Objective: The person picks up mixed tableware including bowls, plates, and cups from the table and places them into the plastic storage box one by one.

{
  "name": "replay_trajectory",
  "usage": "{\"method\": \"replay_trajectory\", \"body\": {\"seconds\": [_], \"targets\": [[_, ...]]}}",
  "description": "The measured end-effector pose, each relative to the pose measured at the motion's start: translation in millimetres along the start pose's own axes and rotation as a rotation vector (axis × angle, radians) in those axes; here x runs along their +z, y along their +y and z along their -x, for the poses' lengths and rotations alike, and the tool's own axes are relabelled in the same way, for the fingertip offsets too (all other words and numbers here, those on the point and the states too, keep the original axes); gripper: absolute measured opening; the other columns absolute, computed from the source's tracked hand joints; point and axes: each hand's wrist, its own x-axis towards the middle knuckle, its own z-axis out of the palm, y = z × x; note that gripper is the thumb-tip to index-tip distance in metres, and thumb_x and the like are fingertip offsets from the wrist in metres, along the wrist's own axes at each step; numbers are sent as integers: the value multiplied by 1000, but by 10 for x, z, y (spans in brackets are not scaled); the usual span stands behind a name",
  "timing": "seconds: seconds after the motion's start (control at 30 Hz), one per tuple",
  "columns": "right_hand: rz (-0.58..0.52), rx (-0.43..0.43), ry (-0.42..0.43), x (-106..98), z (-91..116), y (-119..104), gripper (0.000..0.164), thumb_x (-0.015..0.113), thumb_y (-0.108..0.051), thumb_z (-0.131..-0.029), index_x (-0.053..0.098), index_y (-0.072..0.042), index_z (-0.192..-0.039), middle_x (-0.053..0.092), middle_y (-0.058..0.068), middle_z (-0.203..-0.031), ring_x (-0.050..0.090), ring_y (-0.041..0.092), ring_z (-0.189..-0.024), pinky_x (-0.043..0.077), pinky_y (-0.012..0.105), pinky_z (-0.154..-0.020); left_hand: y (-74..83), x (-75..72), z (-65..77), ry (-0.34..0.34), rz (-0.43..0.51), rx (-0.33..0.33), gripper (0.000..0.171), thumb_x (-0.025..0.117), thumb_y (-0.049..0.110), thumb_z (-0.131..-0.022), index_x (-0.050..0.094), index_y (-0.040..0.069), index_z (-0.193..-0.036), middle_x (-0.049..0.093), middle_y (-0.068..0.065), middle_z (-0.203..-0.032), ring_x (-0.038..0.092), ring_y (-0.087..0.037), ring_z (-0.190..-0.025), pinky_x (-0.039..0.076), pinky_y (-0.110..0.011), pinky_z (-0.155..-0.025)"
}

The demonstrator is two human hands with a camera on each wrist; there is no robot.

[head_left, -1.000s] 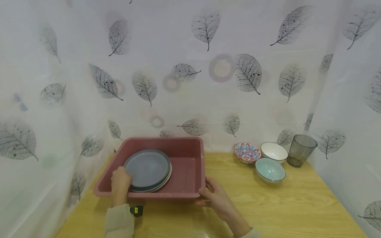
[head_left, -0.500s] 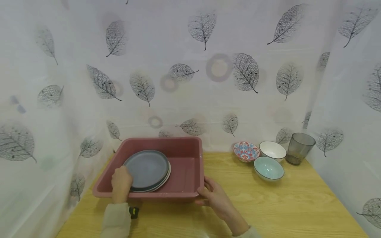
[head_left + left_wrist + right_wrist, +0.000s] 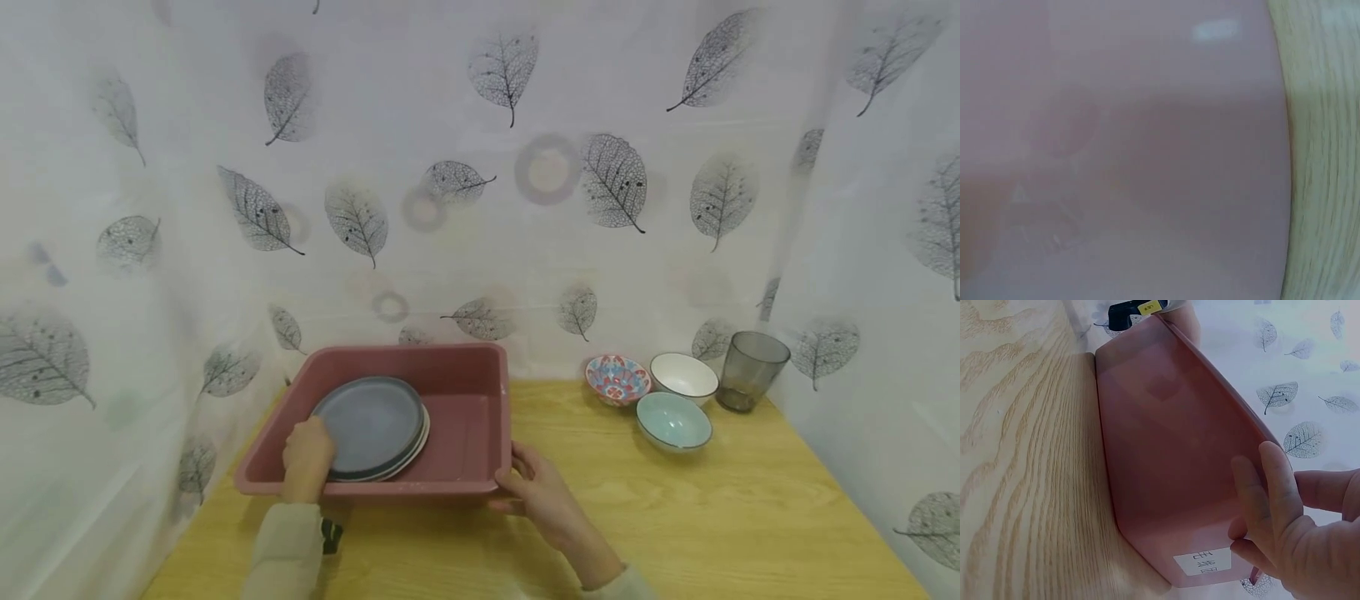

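Note:
A dull red plastic tub (image 3: 472, 433) sits on the table. In its left part lies a stack of plates (image 3: 371, 425), grey-blue on top with a paler rim showing below. My left hand (image 3: 306, 454) reaches over the front rim, its curled fingers on the stack's left edge; the fingertips are hidden. The left wrist view holds mostly the tub's outer wall (image 3: 1197, 175). My right hand (image 3: 538, 493) grips the tub's front right corner, thumb at the rim. In the right wrist view its fingers (image 3: 1285, 487) lie against the outer wall, near a white label (image 3: 1204, 561).
On the right of the wooden table (image 3: 637, 517) stand a patterned red-and-blue bowl (image 3: 618, 380), a white bowl (image 3: 684, 375), a light green bowl (image 3: 674, 421) and a smoky glass tumbler (image 3: 752, 371). A leaf-print curtain (image 3: 480, 242) closes off the back and sides.
The head view has shifted slightly. My left forearm has swung a little to the left. Both hands keep their places at the tub, and the plates have not moved in it.

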Motion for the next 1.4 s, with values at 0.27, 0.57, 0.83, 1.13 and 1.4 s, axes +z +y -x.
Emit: {"method": "replay_trajectory", "body": {"seconds": [0.27, 0.57, 0.83, 1.13, 1.4], "targets": [[1, 5, 4, 16, 10, 11, 69, 57, -8, -98, 18, 13, -151, 19, 33, -157, 62, 26, -112, 58, 41, -86, -35, 15, -47, -45, -33, -58, 26, 49, -1, -92, 57, -17, -110, 62, -37, -105, 64, -50, -95, 55, -58, -74], [12, -2, 4, -2, 50, -29, 67, 58, -7, -98, 20, 13, -150, 26, 34, -154, 62, 36, -113, 57, 42, -87, -29, -5, -15, -25, -10, -68, 31, 46, 3, -92, 57, -20, -109, 60, -41, -107, 62, -54, -97, 53, -62, -77], [78, -8, 17, -93, 78, -43, 63, 55, -8, -99, 24, 15, -148, 35, 36, -148, 68, 26, -99, 58, 44, -85, 19, 22, 5, 270, 122, 30, 32, 42, 6, -96, 49, -17, -117, 51, -42, -114, 49, -59, -109, 44, -67, -88], [77, 2, 18, -184, 59, -125, 63, 53, -7, -98, 23, 15, -149, 35, 37, -148, 67, 21, -98, 55, 48, -90, 146, 73, -25, 761, 412, 341, 23, 54, -3, -89, 64, -9, -109, 62, -29, -101, 56, -48, -97, 45, -58, -83], [79, 0, -11, -260, 92, -146, 60, 49, -5, -99, 21, 19, -147, 39, 37, -145, 69, 25, -98, 57, 43, -88, 244, 124, 160, 778, 655, 351, 21, 53, -6, -92, 67, -7, -108, 68, -24, -101, 62, -34, -94, 47, -34, -83]]}}
